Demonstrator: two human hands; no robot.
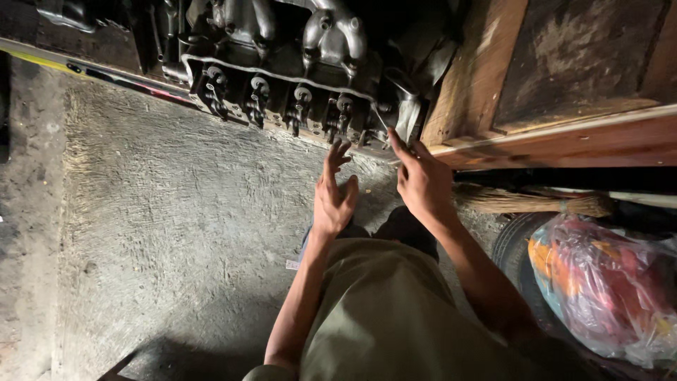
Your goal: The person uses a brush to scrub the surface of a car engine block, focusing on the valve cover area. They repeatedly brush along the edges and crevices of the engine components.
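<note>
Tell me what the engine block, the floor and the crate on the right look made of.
Engine block: cast metal, dull grey and greasy, with bright glints on its rounded ports. Floor: rough concrete, by its brushed, streaked texture. Crate: unfinished wood, with visible grain and stained planks.

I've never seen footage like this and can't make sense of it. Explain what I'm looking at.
One camera on a person's head looks down at their own two bare hands. The left hand and right hand are open and hold nothing, reaching toward a dark, greasy metal engine block on the rough grey concrete floor. Whether the fingers touch it is unclear. To the right are a worn wooden bench, a straw broom and a clear plastic bag of colourful things.
</note>
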